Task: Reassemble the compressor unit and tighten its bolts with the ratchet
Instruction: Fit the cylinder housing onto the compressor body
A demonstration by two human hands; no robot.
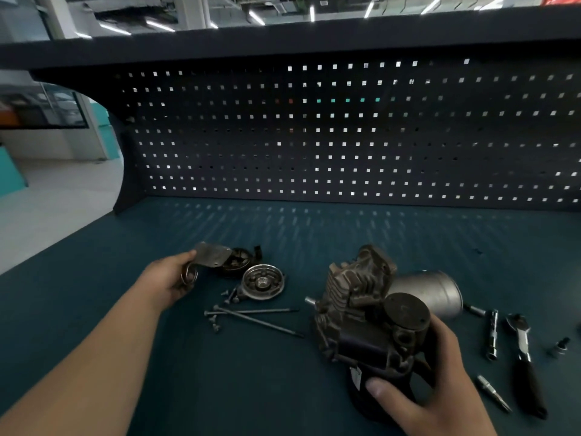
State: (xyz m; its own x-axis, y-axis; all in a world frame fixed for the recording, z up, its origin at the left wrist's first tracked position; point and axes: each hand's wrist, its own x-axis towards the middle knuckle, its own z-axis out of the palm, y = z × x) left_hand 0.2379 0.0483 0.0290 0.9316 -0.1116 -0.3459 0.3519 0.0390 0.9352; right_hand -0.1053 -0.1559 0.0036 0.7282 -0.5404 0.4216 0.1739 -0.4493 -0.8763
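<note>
Dark finned metal compressor unit [355,297]: your right hand [434,391] clasps it steady, left hand [171,280] pinching a grey metal plate [213,256], apparently for refitting.

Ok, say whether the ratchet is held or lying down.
Lying down: the black-handled chrome ratchet rests on the teal bench, untouched.

A workshop: dark pegboard [314,136] behind a teal workbench [251,372].

Dark pegboard [345,136] behind a teal bench mat [220,388], dark shelf [283,42] overhead, ceiling strip lights [160,26] beyond
</note>
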